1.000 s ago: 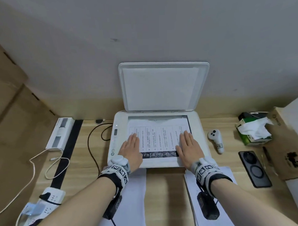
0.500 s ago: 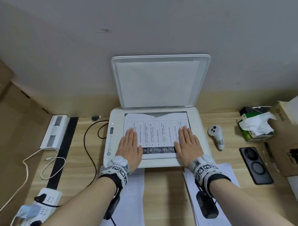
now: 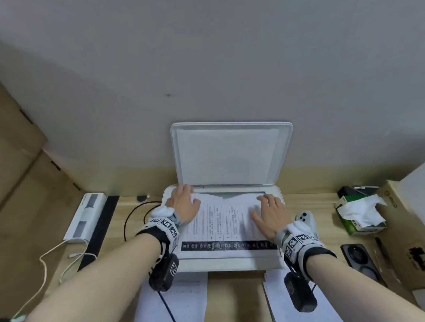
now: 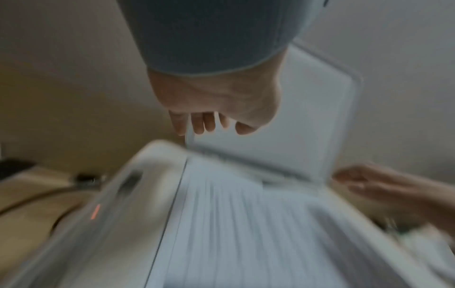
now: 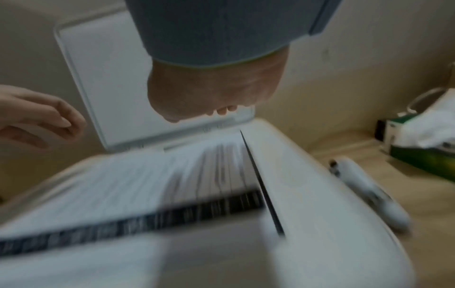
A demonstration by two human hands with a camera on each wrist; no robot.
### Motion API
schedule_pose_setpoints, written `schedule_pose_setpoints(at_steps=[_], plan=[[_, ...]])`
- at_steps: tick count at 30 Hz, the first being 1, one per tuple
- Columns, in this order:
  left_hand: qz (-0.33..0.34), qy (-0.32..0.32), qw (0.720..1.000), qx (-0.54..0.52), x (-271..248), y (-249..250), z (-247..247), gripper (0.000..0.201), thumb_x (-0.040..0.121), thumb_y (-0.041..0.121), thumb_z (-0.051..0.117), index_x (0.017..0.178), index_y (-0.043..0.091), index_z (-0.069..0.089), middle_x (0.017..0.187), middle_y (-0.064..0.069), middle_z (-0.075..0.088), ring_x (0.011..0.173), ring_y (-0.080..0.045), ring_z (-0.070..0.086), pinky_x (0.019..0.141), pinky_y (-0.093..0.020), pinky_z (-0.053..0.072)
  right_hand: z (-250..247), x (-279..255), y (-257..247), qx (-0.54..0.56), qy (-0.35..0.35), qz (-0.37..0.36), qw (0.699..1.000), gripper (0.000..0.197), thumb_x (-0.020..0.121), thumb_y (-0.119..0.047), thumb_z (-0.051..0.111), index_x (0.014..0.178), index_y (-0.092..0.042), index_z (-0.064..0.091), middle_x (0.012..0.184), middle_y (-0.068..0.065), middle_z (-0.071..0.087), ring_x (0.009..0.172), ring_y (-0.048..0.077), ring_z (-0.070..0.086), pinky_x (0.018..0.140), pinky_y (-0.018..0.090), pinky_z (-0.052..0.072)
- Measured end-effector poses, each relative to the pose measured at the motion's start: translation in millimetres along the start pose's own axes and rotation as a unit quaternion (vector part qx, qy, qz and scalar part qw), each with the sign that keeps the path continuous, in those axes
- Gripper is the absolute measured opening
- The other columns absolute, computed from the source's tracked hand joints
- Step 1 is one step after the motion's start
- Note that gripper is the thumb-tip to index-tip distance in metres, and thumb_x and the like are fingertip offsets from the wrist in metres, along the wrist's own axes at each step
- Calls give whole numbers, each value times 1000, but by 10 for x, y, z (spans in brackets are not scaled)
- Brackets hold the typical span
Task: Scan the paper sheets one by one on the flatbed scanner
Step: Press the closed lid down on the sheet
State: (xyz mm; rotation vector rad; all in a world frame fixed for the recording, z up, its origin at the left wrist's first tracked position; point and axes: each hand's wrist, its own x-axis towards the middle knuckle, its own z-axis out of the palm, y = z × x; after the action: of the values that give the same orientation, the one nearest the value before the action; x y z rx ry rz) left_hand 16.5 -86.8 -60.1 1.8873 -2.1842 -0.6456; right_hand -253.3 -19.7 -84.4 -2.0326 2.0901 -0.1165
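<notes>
The white flatbed scanner (image 3: 224,261) stands on the desk with its lid (image 3: 230,155) raised against the wall. A printed sheet (image 3: 220,220) with a dark band along its near edge lies on the glass. My left hand (image 3: 183,202) is at the scanner's far left corner. In the left wrist view its fingers (image 4: 204,122) hang loosely by the lid's left edge and hold nothing. My right hand (image 3: 268,214) hovers over the sheet's right part with straight fingers. Both wrist views are blurred by motion.
Two paper stacks, one at the left (image 3: 187,303) and one at the right (image 3: 279,303), lie in front of the scanner. To the right are a white controller (image 3: 307,220), a tissue box (image 3: 360,213), a black phone (image 3: 362,261) and a cardboard box (image 3: 406,231). Cables (image 3: 134,216) and a white device (image 3: 85,216) lie at the left.
Both hands have left the sheet's near half, where they lay flat, and moved away from me. The left one went to the far left corner by the lid.
</notes>
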Motion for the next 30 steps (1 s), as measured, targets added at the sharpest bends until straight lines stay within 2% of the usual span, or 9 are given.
schedule_pose_setpoints(at_steps=[3,5,12,16,18,21,24,26,30], plan=[[-67,149,981,-104,466,194,-798,46,89,18,58,128,0,41,131,-20,46,115,-32,46,97,-39,39,-607,373,-157,12,92,-38,995,58,95,-48,37,139,-11,44,136,6,46,124,26,42,108,36,35],[-119,166,968,-143,673,311,-1210,51,89,20,59,132,-1,40,136,-23,45,123,-38,46,101,-42,39,-947,573,-298,17,147,-56,987,52,94,-37,49,139,-9,45,136,9,47,124,29,42,108,38,36],[-79,34,994,-62,756,601,-1706,43,85,22,66,121,6,49,113,-13,59,104,-31,58,78,-33,45,-1572,833,-709,-7,198,-131,971,65,88,-30,64,143,-5,42,146,13,42,134,33,38,113,39,32],[26,-87,995,50,504,507,-1549,11,84,24,70,90,16,65,81,-2,62,75,-21,58,61,-26,40,-1427,758,-807,-66,116,-176,975,61,86,-40,68,138,-14,50,147,10,46,141,32,34,115,41,30],[51,-167,983,50,398,437,-1407,12,85,25,68,79,16,63,73,-1,56,65,-19,50,58,-25,37,-1340,662,-885,-89,46,-153,983,37,88,-41,61,121,-24,60,127,5,60,124,29,51,96,36,43],[69,-253,962,80,211,397,-1147,7,88,23,63,92,17,63,87,-7,57,76,-22,52,62,-25,39,-1258,490,-1021,-94,-118,-107,983,23,89,-39,55,102,-22,64,94,4,65,88,28,62,69,30,42],[107,-314,929,162,0,284,-770,62,84,33,65,139,14,45,133,-10,53,120,-29,50,97,-36,43,-890,314,-1029,-85,-207,-138,965,18,81,-30,55,95,-19,57,93,5,65,86,29,61,66,33,43],[129,-291,930,186,-149,157,-524,81,77,42,70,145,15,34,142,-11,45,126,-31,46,106,-47,41,-638,164,-964,-75,-223,-144,961,21,77,-31,59,92,-21,48,96,2,58,89,26,56,64,34,42],[146,-260,930,215,-546,-187,-43,111,79,54,69,157,21,-1,165,-8,-5,151,-27,0,122,-43,12,-116,-173,-837,-111,-222,-164,955,97,72,-59,72,146,-15,26,153,0,27,139,25,32,106,49,42]])
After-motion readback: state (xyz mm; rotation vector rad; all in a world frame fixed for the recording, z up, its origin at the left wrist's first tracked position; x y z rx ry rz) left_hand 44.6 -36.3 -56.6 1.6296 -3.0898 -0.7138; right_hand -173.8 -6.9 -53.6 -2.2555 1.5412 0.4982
